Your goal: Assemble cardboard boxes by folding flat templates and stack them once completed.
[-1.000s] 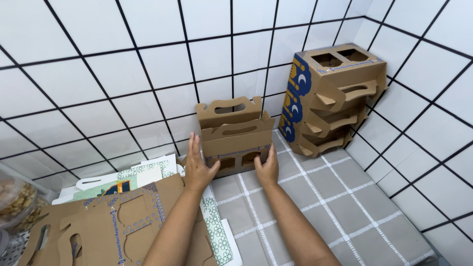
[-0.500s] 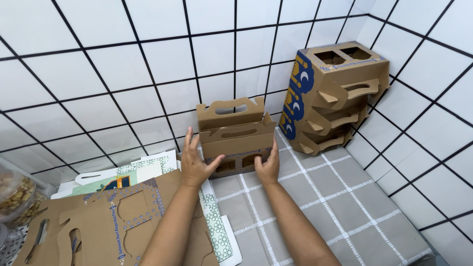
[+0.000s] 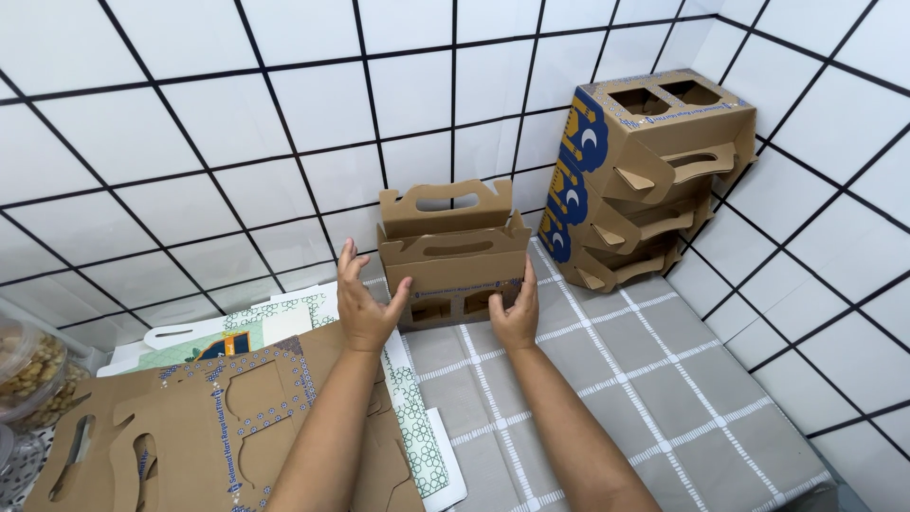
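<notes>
Both hands have closed in since half a second ago: left hand, fingers spread, and right hand press the carton stack's sides at 12 o'clock; another pile at 2.

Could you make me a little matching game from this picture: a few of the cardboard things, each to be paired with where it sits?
Things:
1. folded carrier box
2. stack of carrier boxes
3. flat cardboard sheets
4. jar

Places:
A. far left edge
B. between the left hand and right hand
C. right corner of the tiled walls
D. lying flat at lower left

Pairs: 1-B, 2-C, 3-D, 4-A
</notes>
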